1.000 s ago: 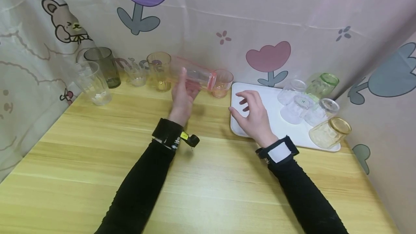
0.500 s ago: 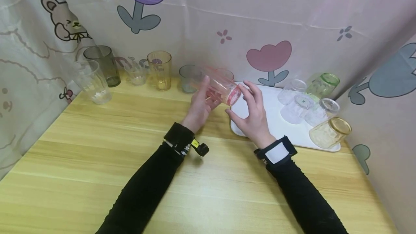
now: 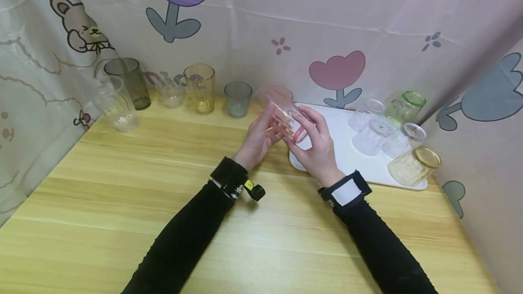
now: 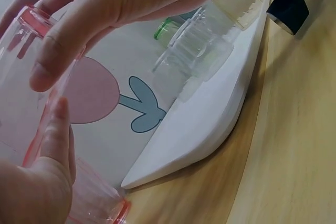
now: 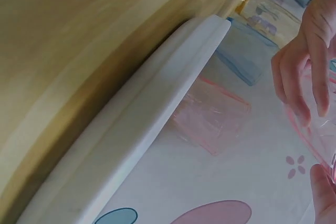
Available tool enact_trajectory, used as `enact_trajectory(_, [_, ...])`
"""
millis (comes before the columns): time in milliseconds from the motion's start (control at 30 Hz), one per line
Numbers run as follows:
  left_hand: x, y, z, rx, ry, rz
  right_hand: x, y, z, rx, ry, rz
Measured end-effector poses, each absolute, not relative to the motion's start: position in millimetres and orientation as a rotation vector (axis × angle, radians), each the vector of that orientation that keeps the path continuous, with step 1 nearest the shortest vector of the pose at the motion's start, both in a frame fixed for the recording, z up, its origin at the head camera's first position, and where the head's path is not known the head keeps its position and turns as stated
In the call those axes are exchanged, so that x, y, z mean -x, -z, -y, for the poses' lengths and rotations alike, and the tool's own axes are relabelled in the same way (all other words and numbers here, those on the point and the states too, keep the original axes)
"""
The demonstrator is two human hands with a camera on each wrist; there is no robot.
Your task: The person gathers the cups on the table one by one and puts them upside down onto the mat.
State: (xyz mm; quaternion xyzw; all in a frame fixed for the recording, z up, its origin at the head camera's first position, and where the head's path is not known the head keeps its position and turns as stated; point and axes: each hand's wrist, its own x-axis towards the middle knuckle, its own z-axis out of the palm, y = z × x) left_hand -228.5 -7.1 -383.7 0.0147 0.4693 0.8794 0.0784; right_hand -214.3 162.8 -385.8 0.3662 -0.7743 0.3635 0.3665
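Observation:
A tall pink drinking glass (image 3: pixel 279 112) is held up in the air, tilted, its thick base toward the lower right. My left hand (image 3: pixel 255 142) grips it along the side, thumb on the near side; some fingers are hidden behind the glass. Around the base end, my right hand (image 3: pixel 316 149) holds the same glass between thumb and fingers, over the left part of the white tray (image 3: pixel 335 124). In the left wrist view both hands meet on the pink glass (image 4: pixel 16 87). Behind it stands a shorter pink glass (image 5: pixel 212 116), largely covered in the head view.
Along the back curtain stand a blue-grey glass (image 3: pixel 238 101), a yellow glass (image 3: pixel 200 90), a small clear glass (image 3: pixel 170 92), a dark grey glass (image 3: pixel 132 85) and a clear glass (image 3: pixel 118 105). Several upturned glasses, including a green one (image 3: pixel 405 108) and an amber one (image 3: pixel 413 167), crowd the tray's right side.
My left hand has carried the tall pink glass rightward and toward me, uncovering the blue-grey glass. My right hand, free before, has closed onto the glass's base end.

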Motion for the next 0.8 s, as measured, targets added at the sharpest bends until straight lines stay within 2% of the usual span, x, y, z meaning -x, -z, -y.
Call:
enact_trajectory(367, [228,382,9,-0.192,-2.527,-1.496,216,375,-169,-0.925,-0.909,1.932])
enact_trajectory(667, [227,385,-1,-0.242,-2.338,-1.77,216,360,-184,-0.774,-1.015,1.846])
enact_trajectory(800, [223,388,-6,-0.354,-2.18,-2.057,218,351,-192,-0.682,-1.028,1.789])
